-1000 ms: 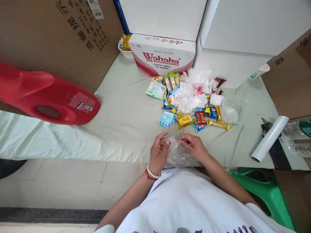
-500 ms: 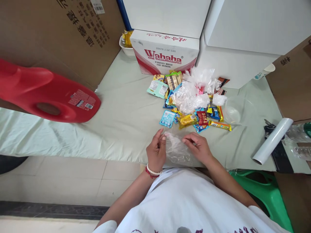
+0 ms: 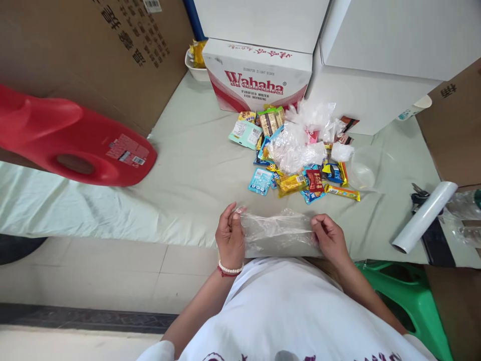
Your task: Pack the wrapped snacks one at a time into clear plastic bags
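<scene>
A clear plastic bag (image 3: 278, 228) is stretched sideways between my two hands, just above the table's front edge. My left hand (image 3: 230, 235) pinches its left end between thumb and fingers; a white bead bracelet and a red cord circle that wrist. At the bag's right end, my right hand (image 3: 330, 236) is closed in a pinch. Beyond the bag lies a heap of wrapped snacks, with a yellow packet (image 3: 291, 185), a light blue sachet (image 3: 260, 181) and a thin yellow bar (image 3: 342, 192) nearest me. Crumpled clear plastic bags (image 3: 296, 145) rest on top of the heap.
A Wahaha carton (image 3: 259, 82) stands behind the heap, beside white boxes (image 3: 372, 100). A red jug (image 3: 97, 150) lies at the left. Right of the heap is a clear bowl (image 3: 364, 175); farther right, a white roll (image 3: 424, 217). A green stool (image 3: 417, 296) stands below the table.
My hands have moved apart, the left one leftward and the right one rightward. The plastic bag has gone from bunched to stretched out between them.
</scene>
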The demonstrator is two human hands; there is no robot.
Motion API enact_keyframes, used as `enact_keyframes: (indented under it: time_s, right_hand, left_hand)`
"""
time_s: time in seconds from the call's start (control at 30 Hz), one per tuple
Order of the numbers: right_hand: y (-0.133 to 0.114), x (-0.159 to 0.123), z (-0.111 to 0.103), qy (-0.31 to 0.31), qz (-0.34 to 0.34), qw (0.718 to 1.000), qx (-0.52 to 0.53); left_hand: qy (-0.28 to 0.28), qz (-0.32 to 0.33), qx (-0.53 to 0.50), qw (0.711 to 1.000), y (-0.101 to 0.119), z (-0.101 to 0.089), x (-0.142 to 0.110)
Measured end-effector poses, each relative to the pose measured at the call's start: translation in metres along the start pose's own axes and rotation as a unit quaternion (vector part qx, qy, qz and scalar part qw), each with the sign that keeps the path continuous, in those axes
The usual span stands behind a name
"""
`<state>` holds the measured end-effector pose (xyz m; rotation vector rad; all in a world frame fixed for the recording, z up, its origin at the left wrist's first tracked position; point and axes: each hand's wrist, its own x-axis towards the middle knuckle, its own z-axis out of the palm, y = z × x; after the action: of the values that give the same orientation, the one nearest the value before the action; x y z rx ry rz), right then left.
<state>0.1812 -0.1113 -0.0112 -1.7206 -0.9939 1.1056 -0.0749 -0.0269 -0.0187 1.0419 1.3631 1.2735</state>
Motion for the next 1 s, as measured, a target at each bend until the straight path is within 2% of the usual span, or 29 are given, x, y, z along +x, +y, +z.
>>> enact_keyframes:
  time_s: [0.1, 0.13, 0.23, 0.27, 0.33, 0.4, 0.43, 0.5, 0.6, 0.67, 0.77, 0.87, 1.0]
  right_hand:
    - [-0.010, 0.005, -0.027, -0.166, -0.046, 0.984, -0.041]
    - [-0.015, 0.010, -0.034, -0.189, -0.057, 0.980, -0.035]
    - [-0.033, 0.028, -0.038, -0.180, -0.053, 0.982, 0.002]
    - [-0.038, 0.033, -0.034, -0.194, -0.040, 0.980, 0.014]
    - [-0.047, 0.042, -0.021, -0.270, -0.009, 0.962, 0.026]
    - [-0.052, 0.047, -0.006, -0.348, 0.011, 0.937, 0.024]
    - [-0.053, 0.048, -0.001, -0.356, 0.010, 0.934, 0.018]
    - [-0.052, 0.049, 0.007, -0.295, -0.025, 0.955, 0.003]
    - [-0.047, 0.051, 0.009, -0.123, -0.118, 0.985, -0.022]
    - [-0.043, 0.052, 0.008, -0.031, -0.159, 0.986, -0.034]
    - [-0.039, 0.053, 0.003, 0.072, -0.184, 0.980, -0.025]
    - [-0.043, 0.049, -0.008, 0.120, -0.204, 0.971, -0.006]
    - [-0.059, 0.033, -0.032, 0.104, -0.227, 0.968, 0.002]
  left_hand:
    - [-0.119, 0.112, -0.018, 0.986, 0.010, -0.009, -0.009]
    - [-0.169, 0.149, -0.023, 0.974, 0.014, -0.011, -0.011]
    - [-0.287, 0.236, -0.017, 0.928, 0.026, -0.013, -0.018]
    - [-0.310, 0.260, -0.007, 0.914, 0.030, -0.012, -0.019]
    - [-0.332, 0.296, 0.017, 0.896, 0.034, -0.010, -0.020]
    - [-0.321, 0.309, 0.033, 0.895, 0.033, -0.007, -0.019]
    - [-0.305, 0.304, 0.038, 0.902, 0.031, -0.006, -0.018]
    - [-0.260, 0.271, 0.048, 0.925, 0.024, -0.005, -0.017]
    - [-0.190, 0.198, 0.072, 0.959, 0.011, -0.004, -0.016]
    - [-0.159, 0.154, 0.085, 0.971, 0.005, -0.003, -0.015]
    - [-0.119, 0.113, 0.077, 0.983, 0.001, -0.003, -0.014]
    - [-0.072, 0.095, 0.059, 0.991, 0.006, -0.005, -0.014]
    - [-0.062, 0.083, 0.031, 0.994, 0.023, -0.011, -0.016]
